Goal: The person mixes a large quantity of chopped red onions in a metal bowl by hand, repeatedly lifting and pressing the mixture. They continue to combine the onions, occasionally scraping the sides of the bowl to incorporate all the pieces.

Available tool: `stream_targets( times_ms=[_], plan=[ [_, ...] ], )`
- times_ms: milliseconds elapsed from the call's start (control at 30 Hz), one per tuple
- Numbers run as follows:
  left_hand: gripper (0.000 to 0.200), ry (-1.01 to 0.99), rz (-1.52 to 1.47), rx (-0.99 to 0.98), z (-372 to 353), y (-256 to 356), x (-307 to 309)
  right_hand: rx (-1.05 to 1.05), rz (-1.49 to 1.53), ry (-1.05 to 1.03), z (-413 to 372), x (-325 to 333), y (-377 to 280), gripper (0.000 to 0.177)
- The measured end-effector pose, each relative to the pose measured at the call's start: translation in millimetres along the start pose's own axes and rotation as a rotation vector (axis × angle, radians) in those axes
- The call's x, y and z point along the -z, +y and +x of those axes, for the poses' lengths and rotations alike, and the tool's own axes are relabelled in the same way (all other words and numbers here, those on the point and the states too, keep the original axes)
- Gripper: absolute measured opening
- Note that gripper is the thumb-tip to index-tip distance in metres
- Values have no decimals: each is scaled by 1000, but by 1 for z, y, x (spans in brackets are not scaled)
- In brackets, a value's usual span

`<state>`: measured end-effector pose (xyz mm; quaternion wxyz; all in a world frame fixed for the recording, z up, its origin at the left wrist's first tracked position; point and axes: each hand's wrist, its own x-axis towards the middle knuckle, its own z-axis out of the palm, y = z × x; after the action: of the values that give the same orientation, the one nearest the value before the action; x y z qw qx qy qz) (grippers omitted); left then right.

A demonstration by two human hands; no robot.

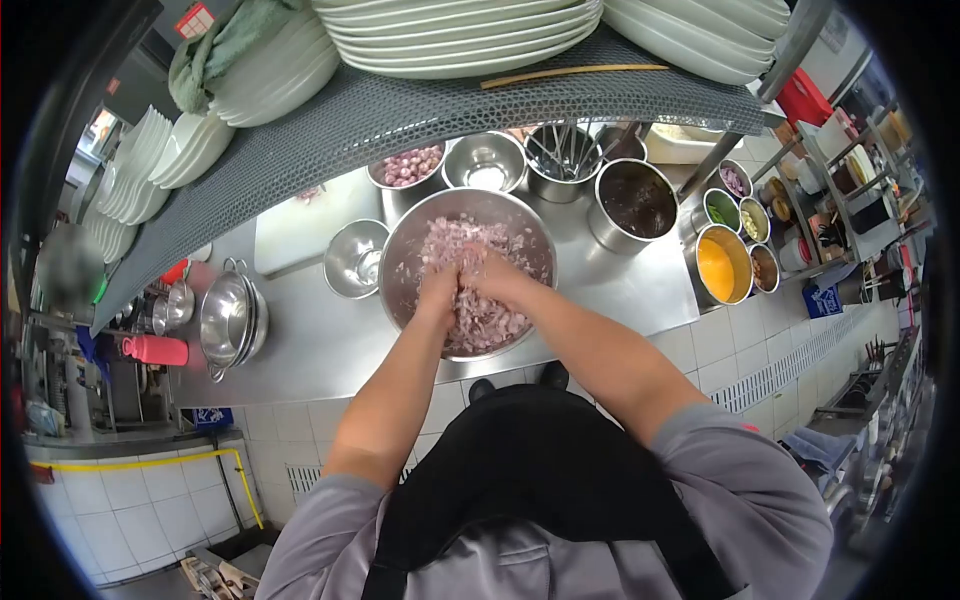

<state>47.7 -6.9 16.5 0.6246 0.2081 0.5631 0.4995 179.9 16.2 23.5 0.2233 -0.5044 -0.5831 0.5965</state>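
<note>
A wide steel mixing bowl (396, 228) on the steel counter holds a heap of chopped shallots (500, 325), pale pink and purple. Both my hands are down in it, close together near the middle. My left hand (440, 287) is closed in the shallots, its fingertips buried. Beside it, my right hand (492, 275) curls into the same heap, with bits of shallot around its fingers. A smaller steel bowl (356, 259) stands just left of the mixing bowl.
Behind are a bowl of whole shallots (405, 167), an empty steel bowl (486, 162), a utensil pot (562, 165) and a dark-stained pot (636, 200). A white cutting board (310, 222) lies left. A shelf (420, 105) with stacked plates (455, 40) overhangs. An orange-filled container (722, 266) stands right.
</note>
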Motion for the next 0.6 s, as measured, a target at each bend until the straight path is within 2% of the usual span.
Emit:
stream_targets(
  times_ms=[67,100,133,167,200,267,333,400,533,600],
  plan=[
    [50,-17,-24,-11,-1,10,1,69,-1,45,0,4,-7,66],
    [46,27,131,-151,-1,12,0,169,-178,113,0,5,-5,61],
    [42,71,290,-290,1,12,1,163,-172,104,6,5,-2,61],
    [36,61,266,-366,6,12,-1,206,-219,136,12,4,2,60],
    [36,70,271,-354,6,14,1,249,-265,168,12,3,-1,59],
    [35,115,496,-340,4,23,4,255,-318,158,12,3,-7,56],
    [32,170,583,-402,-4,28,1,314,-566,257,12,4,-12,54],
    [31,238,791,-390,-8,33,0,279,-587,232,13,6,-17,53],
    [33,321,728,-360,-4,28,6,186,-604,172,18,2,-18,55],
    [41,303,1016,-190,-11,33,9,139,-719,86,5,9,-32,55]
  ],
)
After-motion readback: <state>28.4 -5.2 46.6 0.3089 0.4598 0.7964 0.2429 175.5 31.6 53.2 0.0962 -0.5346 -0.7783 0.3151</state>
